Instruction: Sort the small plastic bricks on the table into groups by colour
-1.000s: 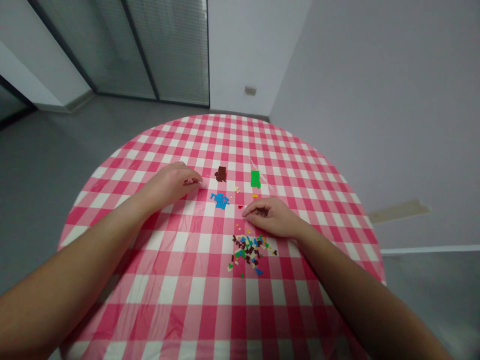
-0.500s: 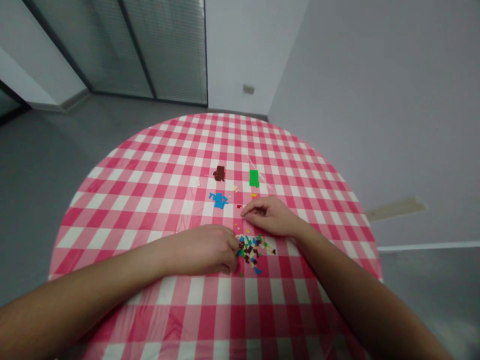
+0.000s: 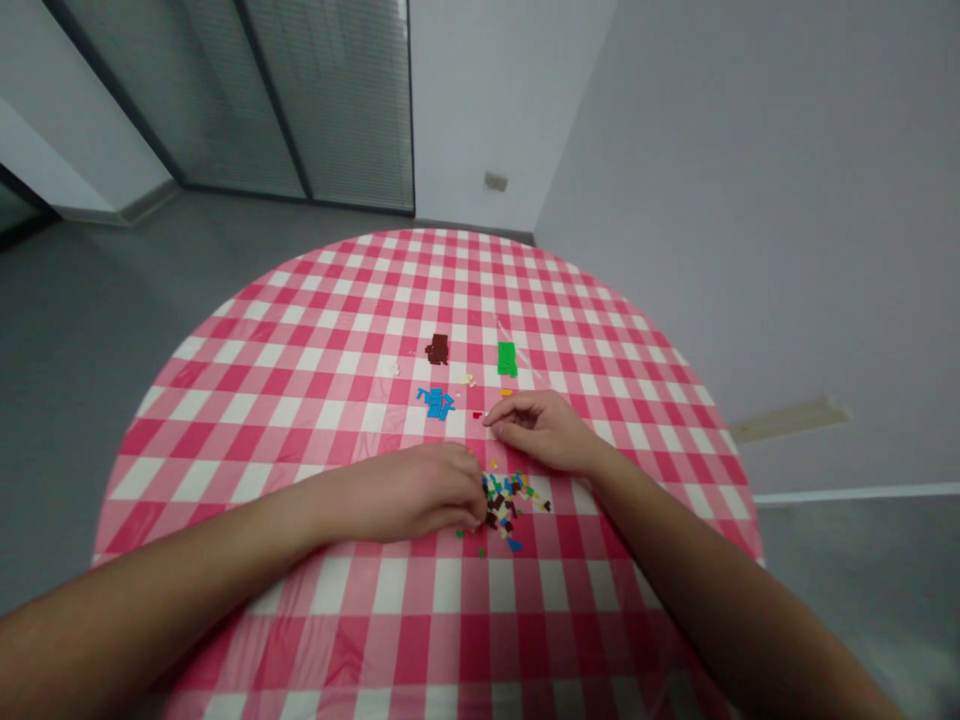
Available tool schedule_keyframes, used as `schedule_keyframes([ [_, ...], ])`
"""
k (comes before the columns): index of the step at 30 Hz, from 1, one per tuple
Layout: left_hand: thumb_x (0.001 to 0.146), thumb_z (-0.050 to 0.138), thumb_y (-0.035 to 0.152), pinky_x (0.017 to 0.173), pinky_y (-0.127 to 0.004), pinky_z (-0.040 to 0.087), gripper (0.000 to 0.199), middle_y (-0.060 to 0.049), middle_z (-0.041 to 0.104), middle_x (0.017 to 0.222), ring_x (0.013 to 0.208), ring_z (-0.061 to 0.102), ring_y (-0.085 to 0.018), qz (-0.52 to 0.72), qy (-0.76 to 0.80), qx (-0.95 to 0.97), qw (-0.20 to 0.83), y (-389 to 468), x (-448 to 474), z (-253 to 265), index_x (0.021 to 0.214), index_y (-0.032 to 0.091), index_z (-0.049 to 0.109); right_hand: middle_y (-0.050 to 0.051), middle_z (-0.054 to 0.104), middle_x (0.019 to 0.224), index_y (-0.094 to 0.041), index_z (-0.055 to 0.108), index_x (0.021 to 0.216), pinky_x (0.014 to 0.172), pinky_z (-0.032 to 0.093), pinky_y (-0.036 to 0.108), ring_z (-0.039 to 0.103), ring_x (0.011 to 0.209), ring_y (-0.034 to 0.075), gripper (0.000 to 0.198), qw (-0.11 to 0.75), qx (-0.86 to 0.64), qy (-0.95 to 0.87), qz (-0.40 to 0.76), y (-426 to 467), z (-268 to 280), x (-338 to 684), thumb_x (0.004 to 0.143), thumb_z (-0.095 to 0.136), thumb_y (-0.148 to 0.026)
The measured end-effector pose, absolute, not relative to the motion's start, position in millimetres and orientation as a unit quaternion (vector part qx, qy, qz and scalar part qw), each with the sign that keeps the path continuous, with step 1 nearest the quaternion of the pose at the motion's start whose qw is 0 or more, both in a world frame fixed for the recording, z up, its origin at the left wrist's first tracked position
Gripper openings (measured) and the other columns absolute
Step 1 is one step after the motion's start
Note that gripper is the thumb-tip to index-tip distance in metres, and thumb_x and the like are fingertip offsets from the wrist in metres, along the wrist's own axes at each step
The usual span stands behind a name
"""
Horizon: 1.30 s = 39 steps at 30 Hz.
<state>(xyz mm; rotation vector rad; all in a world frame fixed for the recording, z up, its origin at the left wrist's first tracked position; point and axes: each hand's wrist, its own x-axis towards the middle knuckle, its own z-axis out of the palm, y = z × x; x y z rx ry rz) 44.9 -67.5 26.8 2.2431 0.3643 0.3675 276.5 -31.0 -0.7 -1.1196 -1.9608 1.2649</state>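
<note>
My left hand point(image 3: 442, 488) reaches in from the left, its fingers bent down and closed at the left edge of a mixed pile of small toy building bricks point(image 3: 504, 502). Its fingertips hide whatever they pinch. Beyond the pile rests my right hand point(image 3: 547, 430), fingers loosely curved with a gap at the thumb and no piece visible in it. Its fingertips lie beside a small red brick point(image 3: 477, 415). Just past that hand is a yellow brick point(image 3: 507, 393). One blue piece point(image 3: 514, 545) and a few green bits lie at the pile's near side.
Sorted groups lie farther back on the checked tablecloth point(image 3: 337, 340): dark brown bricks point(image 3: 438, 349), green bricks point(image 3: 507, 359), blue bricks point(image 3: 436, 403), cream bricks point(image 3: 470, 380) and white bits point(image 3: 395, 369). A wall point(image 3: 750, 200) stands to the right of the round table.
My left hand has shifted slightly right and away from me, over the pile's left edge, uncovering a green bit near its thumb. My right hand has barely moved.
</note>
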Motion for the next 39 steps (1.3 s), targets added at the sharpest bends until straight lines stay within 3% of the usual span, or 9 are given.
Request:
schedule_keyframes([
  [9,0.090,0.060,0.030,0.082,-0.033,0.053,0.018,-0.005,0.077,0.092,0.087,0.070,-0.019,0.311,0.405,0.685,0.520,-44.4,45.9,9.3,0.092,0.019,0.074,0.005,0.075,0.078,-0.020,0.076,0.084,0.064,0.053,0.028,0.066,0.068,0.015,0.015,0.358,-0.401,-0.751,0.383,-44.8,12.0,260.0,0.083,0.071,-0.034],
  [14,0.087,0.064,0.031,0.082,-0.032,0.054,0.016,-0.005,0.078,0.091,0.086,0.071,-0.018,0.341,0.408,0.645,0.549,-43.9,49.7,1.8,0.090,0.018,0.074,0.005,0.075,0.078,-0.022,0.076,0.083,0.064,0.051,0.028,0.066,0.068,0.015,0.014,0.359,-0.418,-0.762,0.339,-46.1,10.5,255.9,0.085,0.071,-0.035],
  [22,0.079,0.070,0.028,0.055,-0.023,0.043,0.016,0.000,0.069,0.068,0.058,0.060,-0.012,0.367,0.417,0.592,0.584,-46.5,52.2,2.5,0.086,0.017,0.061,0.004,0.074,0.080,-0.023,0.076,0.089,0.067,0.050,0.030,0.065,0.072,0.016,0.013,0.342,-0.386,-0.813,0.271,-46.5,10.7,255.0,0.090,0.068,-0.034],
  [30,0.080,0.070,0.028,0.060,-0.025,0.048,0.016,-0.001,0.070,0.076,0.064,0.063,-0.012,0.419,0.440,0.558,0.566,-45.0,51.5,6.2,0.086,0.018,0.060,0.009,0.068,0.088,-0.021,0.077,0.094,0.079,0.049,0.036,0.061,0.088,0.022,0.015,0.348,-0.433,-0.818,0.151,-34.2,-0.5,259.2,0.093,0.064,-0.027],
  [39,0.078,0.069,0.025,0.060,-0.024,0.047,0.010,-0.001,0.069,0.072,0.063,0.061,-0.012,0.431,0.464,0.562,0.532,-44.0,50.0,13.2,0.080,0.017,0.064,0.009,0.063,0.084,-0.019,0.079,0.091,0.078,0.045,0.039,0.055,0.086,0.024,0.016,0.283,-0.461,-0.841,0.032,-16.1,-15.6,265.6,0.093,0.064,-0.023],
])
